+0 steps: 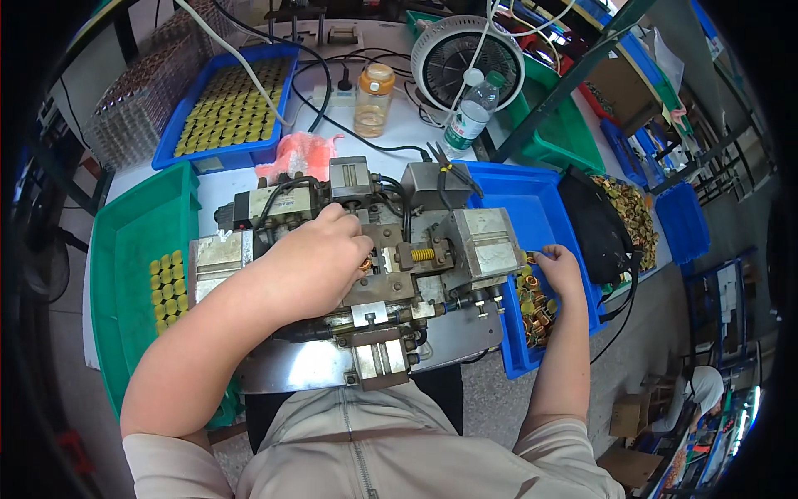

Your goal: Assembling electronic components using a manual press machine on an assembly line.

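My left hand (327,254) reaches over the middle of a metal bench machine (391,274), its fingers bent down into the centre of the fixture. A small copper-coloured round part (366,264) shows beside the fingertips; whether they grip it is hidden. To the right, my right hand (562,270) is at a blue tray (519,187), thumb and fingers drawn together above a pile of small yellow and copper round parts (534,308). What the pinch holds, if anything, is too small to make out. A yellow spring (422,254) sits on the machine right of my left hand.
At left stands a green tray (125,241) with rows of yellow-topped parts (169,287). Behind are a full blue tray (224,108), a pink cloth (306,152), an orange-capped jar (374,100), a water bottle (474,112) and a fan (465,62). Pliers (447,170) rest on the machine.
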A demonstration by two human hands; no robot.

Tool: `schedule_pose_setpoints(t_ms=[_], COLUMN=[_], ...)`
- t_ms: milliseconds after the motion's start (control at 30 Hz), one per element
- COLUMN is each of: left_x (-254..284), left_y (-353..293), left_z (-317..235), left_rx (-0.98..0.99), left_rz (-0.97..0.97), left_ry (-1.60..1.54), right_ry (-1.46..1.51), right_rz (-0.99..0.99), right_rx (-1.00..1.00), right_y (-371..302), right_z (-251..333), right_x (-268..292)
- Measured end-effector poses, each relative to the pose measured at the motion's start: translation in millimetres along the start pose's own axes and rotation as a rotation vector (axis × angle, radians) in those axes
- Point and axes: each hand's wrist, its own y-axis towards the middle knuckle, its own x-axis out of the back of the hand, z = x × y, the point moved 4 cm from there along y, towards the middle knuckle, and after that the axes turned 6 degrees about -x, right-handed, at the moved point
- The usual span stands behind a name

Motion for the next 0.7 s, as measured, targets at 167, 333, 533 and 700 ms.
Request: schedule_pose_setpoints(t_ms=[167,333,533,700], left_x=[0.5,-5.5,-4.0,-3.6], left_y=[-1.6,-2.6,0.2,-1.7], left_z=[-0.1,-0.3,-3.2,-5.1], left_rx=[0.001,-0.045,-0.028,-0.056], left_rz=[-0.008,-0.087,-0.018,-0.067], left_ry=[0.022,0.029,0.095,0.114], right_ry=[0.006,0.184,0.220,0.137], right_rz=[0.131,0.169,0.118,0.008], right_rx=[-0.123,-0.149,-0.045,-0.064], right_y=[4.3,9.9,15.6,7.9], right_z=[-2.9,-14.1,-22.6,-9.8], right_x=[-9.6,-16.8,-22.8,-17.4])
